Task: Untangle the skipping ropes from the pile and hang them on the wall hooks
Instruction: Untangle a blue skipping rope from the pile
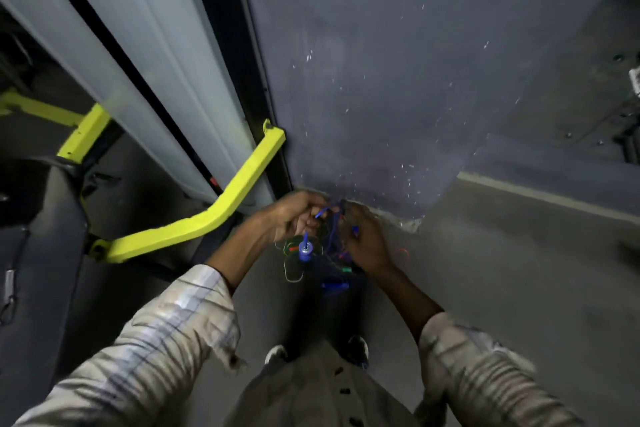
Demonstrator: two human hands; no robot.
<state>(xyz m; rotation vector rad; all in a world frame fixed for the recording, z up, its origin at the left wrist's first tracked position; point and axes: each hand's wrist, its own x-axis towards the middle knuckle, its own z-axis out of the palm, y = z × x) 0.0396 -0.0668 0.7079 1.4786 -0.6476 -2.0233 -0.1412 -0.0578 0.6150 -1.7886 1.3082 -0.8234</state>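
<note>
Tangles are the main risk here: we hold a knotted bundle of thin skipping ropes (329, 246), blue, green and red cords mixed together, up between our two hands in front of a dark blue painted wall (363, 62). Our left hand (294, 218) has its fingers curled round a blue cord near the top of the knot, and our right hand (367, 246), just beside it, pinches other strands; so both grips are closed on rope. A blue cylindrical plastic handle (305, 251) dangles just below the left grip, and a second blue handle (334, 285) hangs lower, beneath the right grip. A thin red loop (401, 255) sticks out to the far side of the right grip.

We judge that pulling the two grips apart now would tighten the knot rather than free it, since the strands cross between them. The hanging handles could swing and catch in a loop, adding a fresh snag. The light is dim and the cords are fine, so we could easily follow the wrong strand. No wall hooks show in this view. A bright yellow angled metal rail (221, 208) stands near the left grip; a swinging loop could snag on it.
</note>
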